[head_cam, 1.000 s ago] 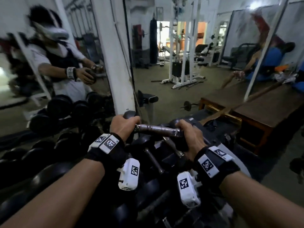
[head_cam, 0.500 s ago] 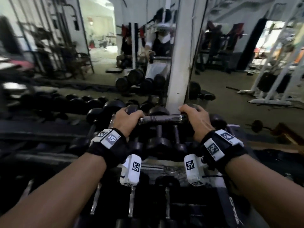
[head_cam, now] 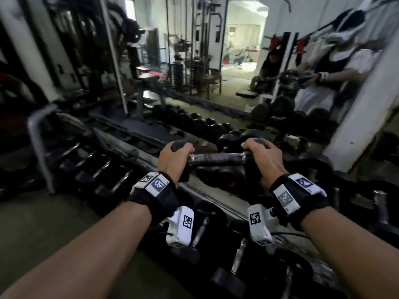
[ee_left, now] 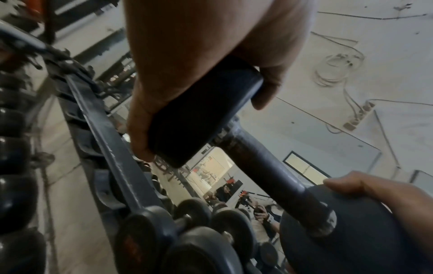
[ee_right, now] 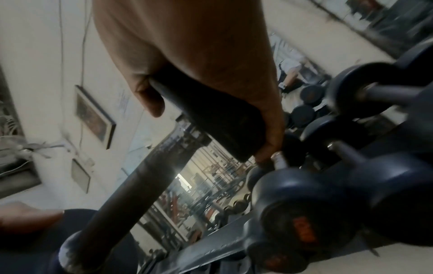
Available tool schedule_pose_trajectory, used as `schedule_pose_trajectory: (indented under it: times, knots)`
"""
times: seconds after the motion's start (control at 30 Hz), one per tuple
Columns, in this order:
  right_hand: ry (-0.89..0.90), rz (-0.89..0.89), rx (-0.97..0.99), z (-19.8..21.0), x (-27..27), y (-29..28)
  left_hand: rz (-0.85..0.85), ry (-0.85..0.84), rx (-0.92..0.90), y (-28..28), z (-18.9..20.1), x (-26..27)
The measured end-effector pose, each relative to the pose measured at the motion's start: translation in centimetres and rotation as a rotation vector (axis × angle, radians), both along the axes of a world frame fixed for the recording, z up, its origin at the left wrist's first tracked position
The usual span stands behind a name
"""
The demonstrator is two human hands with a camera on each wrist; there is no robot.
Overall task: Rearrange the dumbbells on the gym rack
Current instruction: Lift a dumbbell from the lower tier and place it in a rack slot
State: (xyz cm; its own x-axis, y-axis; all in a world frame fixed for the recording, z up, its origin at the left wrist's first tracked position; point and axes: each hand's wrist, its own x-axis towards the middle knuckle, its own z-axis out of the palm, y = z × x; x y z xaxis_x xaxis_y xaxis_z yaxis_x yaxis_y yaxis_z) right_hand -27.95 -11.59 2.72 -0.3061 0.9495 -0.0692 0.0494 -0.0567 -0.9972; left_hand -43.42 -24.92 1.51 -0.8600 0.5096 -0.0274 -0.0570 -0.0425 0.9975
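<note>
I hold a black dumbbell with a worn metal handle [head_cam: 216, 157] level above the top tier of the rack [head_cam: 216, 199]. My left hand [head_cam: 177, 156] curls over its left head [ee_left: 203, 115]. My right hand [head_cam: 263, 156] curls over the right head [ee_right: 211, 111]. The handle [ee_left: 269, 176] between them is bare, and both heads are largely hidden under my fingers. Another black dumbbell [head_cam: 216, 178] lies on the rack just under the held one. More dumbbells [ee_right: 293, 213] sit close to my right hand.
Rows of black dumbbells [head_cam: 97, 169] fill the lower tier to the left and below my wrists. A wall mirror [head_cam: 237, 72] behind the rack reflects me and gym machines. A white pillar [head_cam: 362, 117] stands at the right. Bare floor [head_cam: 43, 223] lies at the lower left.
The view has swung left along the rack, and both hands have carried the dumbbell with it. The grip on the two heads is unchanged.
</note>
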Motion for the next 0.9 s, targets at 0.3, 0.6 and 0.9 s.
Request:
schedule_pose_trajectory:
  times: [0.3, 0.6, 0.9]
  knots:
    - [0.032, 0.185, -0.036, -1.4, -20.2, -4.9, 0.087, -0.049, -0.029, -5.8, -1.8, -19.9]
    - [-0.051, 0.15, 0.004, -1.5, -38.2, -6.9, 0.088, -0.002, -0.082, -8.4, -1.2, -37.2]
    - [-0.114, 0.254, 0.142, -1.0, -54.3, -2.8, 0.197, -0.04, -0.066, -5.7, -3.1, -52.3]
